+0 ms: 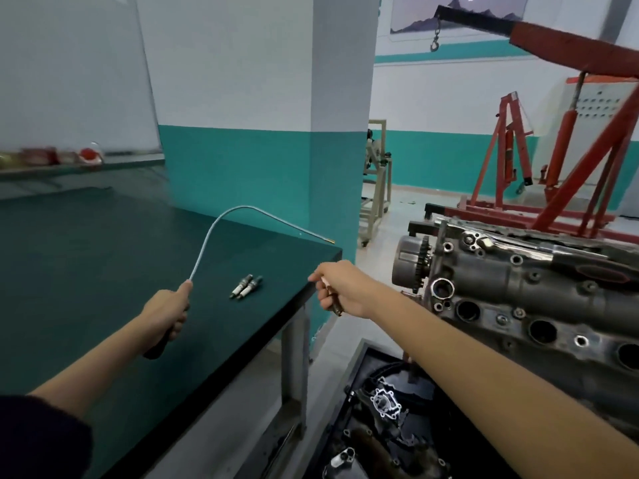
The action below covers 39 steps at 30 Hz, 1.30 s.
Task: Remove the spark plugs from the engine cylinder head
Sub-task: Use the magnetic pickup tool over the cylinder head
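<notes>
Green matting covers the workbench (86,271) that fills the left side. Over it the left hand (167,311) curls round the dark handle of a flexible pickup tool (221,219), whose thin silver shaft arches up and bends down to a brass tip near the bench's far corner. Just right of that hand, two spark plugs (246,286) lie side by side on the mat, touching or nearly so. At the bench's right edge the right hand (340,288) pinches a third spark plug (332,299) between curled fingers and thumb, its dark end pointing down. Further right sits the engine cylinder head (539,299), grey metal with a row of round openings along its face. Below it a black tray (356,375) holds engine parts. Behind stands a red engine hoist (570,140).
</notes>
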Each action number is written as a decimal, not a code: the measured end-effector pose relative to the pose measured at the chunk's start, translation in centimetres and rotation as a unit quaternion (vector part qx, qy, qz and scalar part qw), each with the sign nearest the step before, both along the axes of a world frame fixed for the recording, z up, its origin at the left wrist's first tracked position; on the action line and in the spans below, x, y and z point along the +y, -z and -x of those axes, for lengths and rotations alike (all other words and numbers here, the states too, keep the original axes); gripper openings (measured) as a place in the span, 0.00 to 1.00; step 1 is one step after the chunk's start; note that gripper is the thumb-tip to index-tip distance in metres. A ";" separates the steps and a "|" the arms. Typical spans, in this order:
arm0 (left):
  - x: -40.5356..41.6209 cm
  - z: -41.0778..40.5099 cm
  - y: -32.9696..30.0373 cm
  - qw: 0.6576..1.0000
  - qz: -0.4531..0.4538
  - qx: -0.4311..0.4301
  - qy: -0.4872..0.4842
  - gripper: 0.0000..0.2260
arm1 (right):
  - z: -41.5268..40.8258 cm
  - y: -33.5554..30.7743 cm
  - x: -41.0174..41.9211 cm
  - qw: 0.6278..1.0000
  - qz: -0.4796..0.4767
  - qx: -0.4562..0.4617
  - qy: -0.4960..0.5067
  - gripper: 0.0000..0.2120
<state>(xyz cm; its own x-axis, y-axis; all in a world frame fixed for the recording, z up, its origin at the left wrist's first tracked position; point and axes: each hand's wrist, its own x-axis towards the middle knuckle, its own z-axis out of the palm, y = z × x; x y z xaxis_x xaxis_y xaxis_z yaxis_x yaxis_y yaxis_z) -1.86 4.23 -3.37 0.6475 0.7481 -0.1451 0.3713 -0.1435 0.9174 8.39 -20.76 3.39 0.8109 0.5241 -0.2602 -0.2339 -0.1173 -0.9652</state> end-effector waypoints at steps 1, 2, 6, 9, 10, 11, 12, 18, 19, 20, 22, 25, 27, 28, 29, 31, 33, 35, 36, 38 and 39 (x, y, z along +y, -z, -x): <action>0.4 -0.2 0.4 1.000 0.002 0.012 -0.004 0.21 | -0.4 0.6 1.0 1.000 0.010 0.008 -0.003 0.11; 0.9 -0.4 0.8 1.000 0.006 0.023 -0.008 0.21 | -0.8 1.2 2.1 1.000 0.022 0.015 -0.004 0.10; 2.2 -1.4 1.8 0.997 0.015 0.070 -0.016 0.20 | -1.8 3.8 5.8 0.999 0.031 0.029 0.017 0.10; 2.6 -2.0 1.8 0.997 -0.002 0.070 -0.012 0.19 | -2.2 5.3 8.4 0.999 0.028 0.032 0.017 0.13; 2.7 -2.1 1.7 0.998 -0.010 0.066 -0.010 0.19 | -2.2 5.7 9.2 0.999 0.038 0.024 0.015 0.13; 2.8 -2.0 1.7 0.997 -0.030 0.069 -0.005 0.19 | -2.2 6.0 10.1 0.999 0.050 0.010 0.013 0.13; 2.9 -1.8 1.6 0.995 -0.065 0.081 0.006 0.18 | -2.2 6.4 10.9 0.998 0.063 -0.010 0.012 0.11; 2.8 -0.4 0.7 0.900 -0.380 0.206 0.061 0.07 | -2.5 8.2 13.3 0.983 0.138 -0.119 0.009 0.08; 2.7 -0.4 0.6 0.894 -0.394 0.202 0.060 0.07 | -2.6 8.4 13.4 0.980 0.141 -0.142 0.001 0.13; 2.7 -0.4 0.7 0.893 -0.400 0.199 0.060 0.08 | -2.5 8.5 13.4 0.977 0.139 -0.163 -0.009 0.19; 2.4 -0.3 1.0 0.888 -0.411 0.198 0.057 0.08 | -2.3 8.7 13.5 0.965 0.151 -0.211 -0.028 0.26; 1.5 0.1 2.1 0.870 -0.439 0.219 0.039 0.10 | -1.7 9.5 13.6 0.922 0.229 -0.310 -0.040 0.21; 0.9 0.6 2.9 0.845 -0.468 0.259 0.022 0.11 | -1.5 10.1 13.6 0.889 0.269 -0.370 -0.020 0.16; 0.7 0.8 3.3 0.835 -0.476 0.277 0.016 0.09 | -1.5 10.4 13.5 0.876 0.277 -0.395 -0.012 0.15; 0.6 0.9 3.5 0.825 -0.481 0.296 0.013 0.08 | -1.7 10.5 13.5 0.864 0.282 -0.418 -0.010 0.15; 0.6 0.9 3.6 0.803 -0.493 0.334 0.017 0.08 | -1.9 10.6 13.4 0.840 0.300 -0.452 -0.022 0.16; 0.7 0.7 3.4 0.790 -0.503 0.350 0.023 0.08 | -1.8 10.6 13.4 0.825 0.317 -0.467 -0.040 0.16; 0.7 0.5 3.3 0.788 -0.503 0.355 0.024 0.09 | -1.7 10.6 13.2 0.817 0.321 -0.476 -0.060 0.15; 0.8 0.6 3.2 0.787 -0.503 0.357 0.022 0.09 | -1.7 10.6 13.1 0.816 0.319 -0.477 -0.070 0.15; 0.7 0.8 2.9 0.786 -0.503 0.359 0.017 0.10 | -1.7 10.4 12.6 0.821 0.315 -0.469 -0.084 0.14; 0.5 0.9 2.7 0.787 -0.504 0.357 0.014 0.11 | -1.7 10.3 12.3 0.825 0.312 -0.463 -0.088 0.13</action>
<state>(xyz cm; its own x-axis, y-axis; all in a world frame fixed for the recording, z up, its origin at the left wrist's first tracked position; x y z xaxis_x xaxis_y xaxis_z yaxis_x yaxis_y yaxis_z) -2.81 4.75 -6.05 0.6876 0.7038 0.1784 0.7246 -0.6806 -0.1078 10.12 -8.50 -6.87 0.7391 0.6536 0.1632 0.6432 -0.6128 -0.4590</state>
